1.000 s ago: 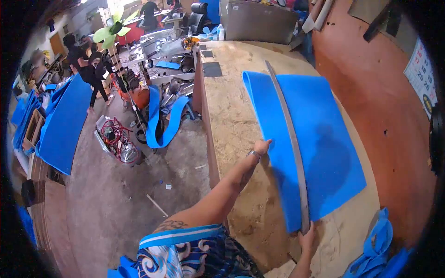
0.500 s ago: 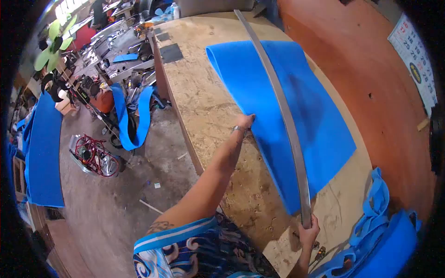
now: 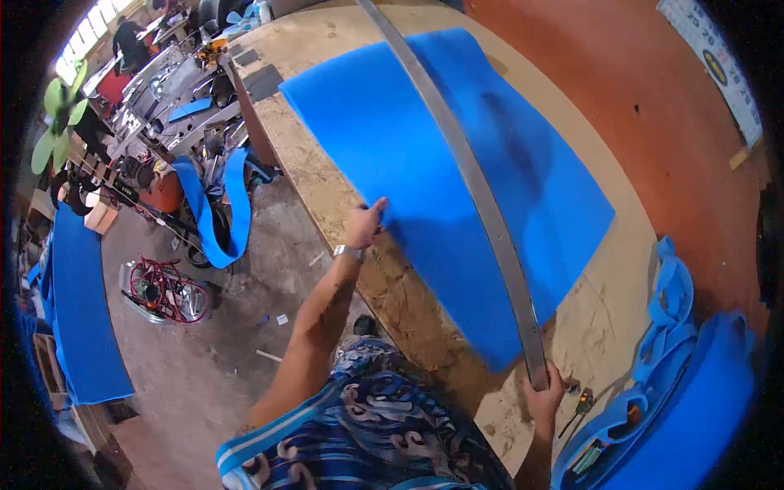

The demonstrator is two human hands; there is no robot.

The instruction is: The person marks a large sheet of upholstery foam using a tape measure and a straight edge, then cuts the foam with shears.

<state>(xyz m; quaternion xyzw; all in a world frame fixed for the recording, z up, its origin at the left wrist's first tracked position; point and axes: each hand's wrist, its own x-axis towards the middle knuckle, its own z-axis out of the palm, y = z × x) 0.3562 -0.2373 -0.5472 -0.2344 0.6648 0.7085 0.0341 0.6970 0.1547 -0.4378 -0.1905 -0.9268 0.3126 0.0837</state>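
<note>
A large blue foam sheet [image 3: 384, 139] lies across the wooden table. At its near left edge, my left hand [image 3: 365, 224] is closed, pinching the rim; the fingertips are partly hidden. Over the sheet runs a long flat metal bar [image 3: 482, 196], slightly bowed in this wide view, its far end beyond the top of the frame. My right hand [image 3: 545, 394] is wrapped round the bar's near end, just past the sheet's near corner.
Blue strips [image 3: 661, 351] and a blue roll [image 3: 702, 408] stand at the table's right. A small yellow-and-black tool [image 3: 584, 400] lies near my right hand. Left on the floor are a tray of red cables [image 3: 163, 290], a blue strip [image 3: 237, 204] and a green-bladed fan [image 3: 61, 106].
My left hand has drawn the sheet's edge leftward, and the sheet now spreads wider and flatter. My right hand stays on the bar's end. The view has shifted a little.
</note>
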